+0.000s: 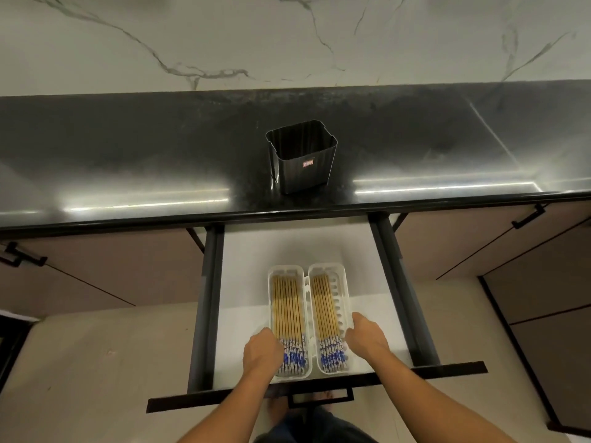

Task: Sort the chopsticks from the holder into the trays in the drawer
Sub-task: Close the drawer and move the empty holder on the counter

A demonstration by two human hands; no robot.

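Head view, looking down. The black holder (302, 156) stands upright on the dark desk (128, 161) at 12 o'clock, its mouth open to the camera with no chopsticks visible inside. Below the desk edge, the white-lined drawer (246, 260) is pulled out. Two white trays lie side by side in it, long axes running 12 to 6 o'clock: left tray (289, 270) and right tray (332, 270), touching along their inner rims. Each carries a flat row of chopsticks (286, 310), blue-patterned ends at 6 o'clock. Left hand (262, 350) rests on the left tray's outer edge at 7 o'clock; right hand (367, 338) on the right tray's outer edge at 5 o'clock. Fingers of both are curled against the rims; whether they grip cannot be told.
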